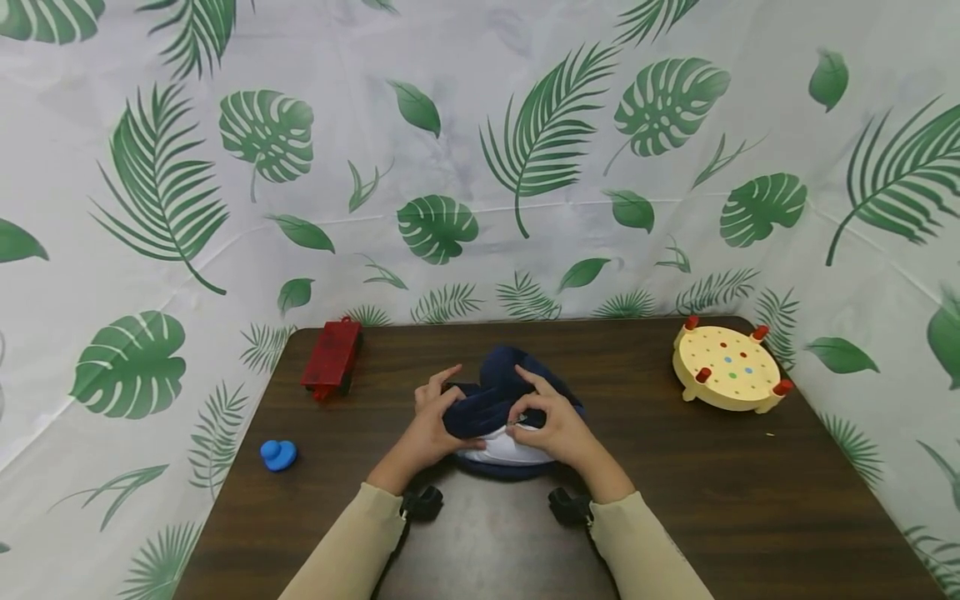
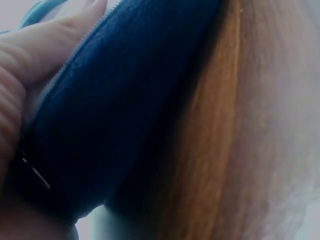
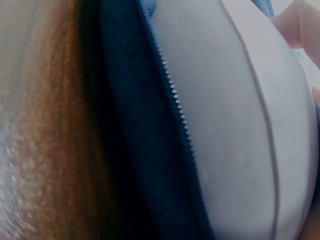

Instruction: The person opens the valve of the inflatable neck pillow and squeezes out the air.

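Note:
A navy plush pillow (image 1: 506, 375) lies at the middle of the table, its zippered cover partly open along the near side. White inner stuffing (image 1: 498, 448) shows through the gap. In the right wrist view, the zipper (image 3: 172, 92) teeth run along the cover's edge beside the smooth white inner. My left hand (image 1: 431, 425) grips the pillow's left end, thumb over the white part and fingers on the navy fabric. With thumb and forefinger, my right hand (image 1: 558, 425) pinches the small zipper pull at the right of the opening, other fingers raised.
At the back left sits a red toy cart (image 1: 332, 358), with a small blue toy (image 1: 278, 455) nearer on the left. A round cream toy (image 1: 726, 367) with red pegs stands at the back right of the brown table (image 1: 750, 492). Leaf-patterned cloth (image 1: 345, 267) hangs behind.

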{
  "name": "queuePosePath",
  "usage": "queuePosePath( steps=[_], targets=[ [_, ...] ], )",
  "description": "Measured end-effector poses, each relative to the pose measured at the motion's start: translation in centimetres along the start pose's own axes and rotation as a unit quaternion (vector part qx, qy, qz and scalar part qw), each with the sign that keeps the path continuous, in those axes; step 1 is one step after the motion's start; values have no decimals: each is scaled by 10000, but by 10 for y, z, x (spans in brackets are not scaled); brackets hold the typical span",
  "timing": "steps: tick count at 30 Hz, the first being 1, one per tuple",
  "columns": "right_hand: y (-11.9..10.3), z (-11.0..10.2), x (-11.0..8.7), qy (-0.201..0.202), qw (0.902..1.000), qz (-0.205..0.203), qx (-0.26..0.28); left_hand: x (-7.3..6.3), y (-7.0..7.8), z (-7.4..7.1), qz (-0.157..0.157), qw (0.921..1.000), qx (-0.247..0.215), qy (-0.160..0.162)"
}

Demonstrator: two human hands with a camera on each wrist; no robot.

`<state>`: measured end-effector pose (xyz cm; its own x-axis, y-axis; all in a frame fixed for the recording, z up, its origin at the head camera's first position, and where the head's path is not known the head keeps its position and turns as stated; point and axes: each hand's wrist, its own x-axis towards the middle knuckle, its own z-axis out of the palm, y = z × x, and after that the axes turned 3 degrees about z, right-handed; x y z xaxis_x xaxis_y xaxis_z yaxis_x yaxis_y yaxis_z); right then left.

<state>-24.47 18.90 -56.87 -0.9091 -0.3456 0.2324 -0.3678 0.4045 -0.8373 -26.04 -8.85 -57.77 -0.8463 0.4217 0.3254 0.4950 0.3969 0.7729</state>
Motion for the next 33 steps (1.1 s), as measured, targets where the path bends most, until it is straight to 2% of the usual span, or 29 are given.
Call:
queuePosePath(
  steps=[5, 11, 17, 24, 29, 33],
  targets=[
    [1, 3, -1, -140, 9994, -206, -219, -2, -1, 1, -197, 9997, -56, -139],
    [2, 3, -2, -200, 9988, -329, -305, -3, -5, 3, -362, 9978, -425, -369],
    [3, 2, -3, -376, 9982, -372, -286, -2, -5, 1, -404, 9960, -548, -575],
    [5, 2, -4, -458, 9978, -439, -206, -2, -6, 3, -363, 9963, -559, -549],
    [7, -1, -4, -502, 9960, -736, 75, -1, -7, 6, -242, 9952, -817, -483],
    [10, -2, -3, -593, 9929, -977, 325, 0, -5, 6, -319, 9945, -892, -437]
  ],
)
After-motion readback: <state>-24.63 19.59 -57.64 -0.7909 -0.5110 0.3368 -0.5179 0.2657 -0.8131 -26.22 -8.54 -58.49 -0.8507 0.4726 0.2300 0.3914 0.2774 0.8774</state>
